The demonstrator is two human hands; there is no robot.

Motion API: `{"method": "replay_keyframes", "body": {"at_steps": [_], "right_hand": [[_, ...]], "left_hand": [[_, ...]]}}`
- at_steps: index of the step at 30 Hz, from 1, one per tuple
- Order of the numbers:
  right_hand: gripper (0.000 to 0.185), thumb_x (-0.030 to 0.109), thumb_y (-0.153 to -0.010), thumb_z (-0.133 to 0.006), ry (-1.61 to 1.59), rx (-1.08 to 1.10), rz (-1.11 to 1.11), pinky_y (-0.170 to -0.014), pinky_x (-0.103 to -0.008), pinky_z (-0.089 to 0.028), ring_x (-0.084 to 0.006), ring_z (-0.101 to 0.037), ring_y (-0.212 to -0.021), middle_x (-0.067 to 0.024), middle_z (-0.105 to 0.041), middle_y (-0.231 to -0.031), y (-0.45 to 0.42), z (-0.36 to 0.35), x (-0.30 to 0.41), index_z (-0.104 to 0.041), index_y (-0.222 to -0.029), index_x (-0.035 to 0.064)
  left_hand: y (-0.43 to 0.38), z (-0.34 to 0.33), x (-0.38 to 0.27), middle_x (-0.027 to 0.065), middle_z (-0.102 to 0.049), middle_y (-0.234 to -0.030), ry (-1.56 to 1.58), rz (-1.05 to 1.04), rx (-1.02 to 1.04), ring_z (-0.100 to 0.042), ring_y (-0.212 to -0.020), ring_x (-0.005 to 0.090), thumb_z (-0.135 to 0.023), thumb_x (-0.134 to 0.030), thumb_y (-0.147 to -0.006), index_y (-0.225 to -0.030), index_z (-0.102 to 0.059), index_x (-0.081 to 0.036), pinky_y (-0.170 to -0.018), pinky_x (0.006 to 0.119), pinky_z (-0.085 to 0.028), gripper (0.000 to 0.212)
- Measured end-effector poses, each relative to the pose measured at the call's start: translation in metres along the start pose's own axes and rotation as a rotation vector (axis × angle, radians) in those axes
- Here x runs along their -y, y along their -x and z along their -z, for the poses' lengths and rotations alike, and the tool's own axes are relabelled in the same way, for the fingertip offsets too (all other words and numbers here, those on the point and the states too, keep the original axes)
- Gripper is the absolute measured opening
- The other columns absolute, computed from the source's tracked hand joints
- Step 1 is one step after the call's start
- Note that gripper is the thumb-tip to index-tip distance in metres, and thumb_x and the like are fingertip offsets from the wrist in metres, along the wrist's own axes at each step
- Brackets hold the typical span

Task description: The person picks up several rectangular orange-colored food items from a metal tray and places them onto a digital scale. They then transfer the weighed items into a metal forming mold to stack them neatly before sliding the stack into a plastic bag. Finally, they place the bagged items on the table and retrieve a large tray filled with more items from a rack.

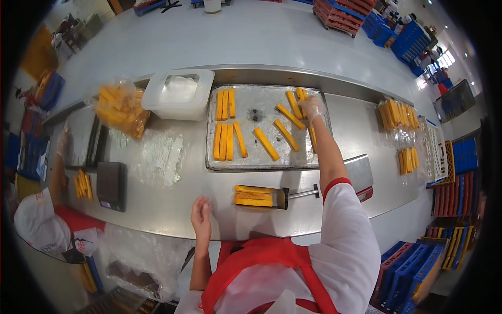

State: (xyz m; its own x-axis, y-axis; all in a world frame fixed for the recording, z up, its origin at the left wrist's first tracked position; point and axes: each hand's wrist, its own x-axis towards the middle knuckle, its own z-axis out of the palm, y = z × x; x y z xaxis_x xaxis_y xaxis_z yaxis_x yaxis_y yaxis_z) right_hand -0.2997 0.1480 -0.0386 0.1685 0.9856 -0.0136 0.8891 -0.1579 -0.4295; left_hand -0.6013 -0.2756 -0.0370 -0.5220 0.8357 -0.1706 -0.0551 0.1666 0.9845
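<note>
My right hand [312, 106], in a clear plastic glove, reaches to the upper right corner of a metal baking tray [255, 167] and touches yellow food sticks [301, 94] there; whether its fingers grip one is hidden. More sticks lie loose over the tray's right half, and two groups stand in rows at its left. Near the front edge of the steel table [164, 216], my left hand [201, 210] hovers with nothing in it, fingers partly curled. Between my arms, a black metal scoop [281, 198] with a T-shaped handle holds several sticks side by side.
A white plastic tub [178, 96] and a bag of sticks [119, 110] stand left of the tray, near clear packaging [162, 155]. A scale [111, 184] sits nearer, beside a co-worker's arm [59, 168]. Another scale [360, 172] and bagged sticks [398, 114] lie at right.
</note>
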Motion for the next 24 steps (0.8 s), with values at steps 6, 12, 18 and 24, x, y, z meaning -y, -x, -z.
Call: {"method": "replay_keyframes", "body": {"at_steps": [6,12,18,24], "right_hand": [[0.031,0.032,-0.074,-0.063,-0.318,-0.078,0.320,-0.057,-0.0339,-0.050,-0.0231,-0.065,-0.065,-0.0135,-0.066,-0.077,0.050,0.037,0.016,-0.066,-0.095,0.0091],[0.034,0.034,-0.075,-0.062,0.162,-0.112,0.610,-0.055,-0.0400,-0.049,-0.0295,-0.060,-0.061,-0.0159,-0.061,-0.070,0.175,0.002,0.034,-0.061,-0.096,0.0069],[0.042,0.040,-0.078,-0.059,-0.077,0.101,0.530,-0.062,-0.0420,-0.047,-0.0320,-0.061,-0.069,-0.0165,-0.059,-0.068,0.176,-0.020,0.006,-0.055,-0.104,0.0068],[0.066,0.047,-0.075,-0.059,0.132,-0.127,0.450,-0.070,-0.0412,-0.048,-0.0323,-0.061,-0.086,-0.0162,-0.064,-0.088,0.216,-0.016,0.039,-0.045,-0.127,0.0090]], "left_hand": [[0.001,0.000,0.001,0.0122,-0.055,-0.112,-0.024,-0.009,0.023,-0.057,-0.099,0.0193,-0.047,-0.013,-0.094,-0.123,-0.044,0.002,-0.081,0.030,-0.047,0.033],[0.001,-0.014,-0.011,0.0124,-0.055,-0.113,0.027,-0.060,0.087,-0.056,-0.100,0.0195,-0.048,-0.014,-0.094,-0.123,-0.044,0.001,-0.082,0.030,-0.047,0.033],[0.015,-0.024,-0.019,0.0126,-0.055,-0.114,0.034,-0.098,0.141,-0.056,-0.101,0.0194,-0.048,-0.014,-0.094,-0.124,-0.044,0.000,-0.083,0.030,-0.047,0.033],[0.029,-0.021,-0.021,0.0125,-0.055,-0.114,0.012,-0.094,0.175,-0.056,-0.101,0.0192,-0.048,-0.013,-0.094,-0.124,-0.044,0.000,-0.082,0.030,-0.047,0.034]]}}
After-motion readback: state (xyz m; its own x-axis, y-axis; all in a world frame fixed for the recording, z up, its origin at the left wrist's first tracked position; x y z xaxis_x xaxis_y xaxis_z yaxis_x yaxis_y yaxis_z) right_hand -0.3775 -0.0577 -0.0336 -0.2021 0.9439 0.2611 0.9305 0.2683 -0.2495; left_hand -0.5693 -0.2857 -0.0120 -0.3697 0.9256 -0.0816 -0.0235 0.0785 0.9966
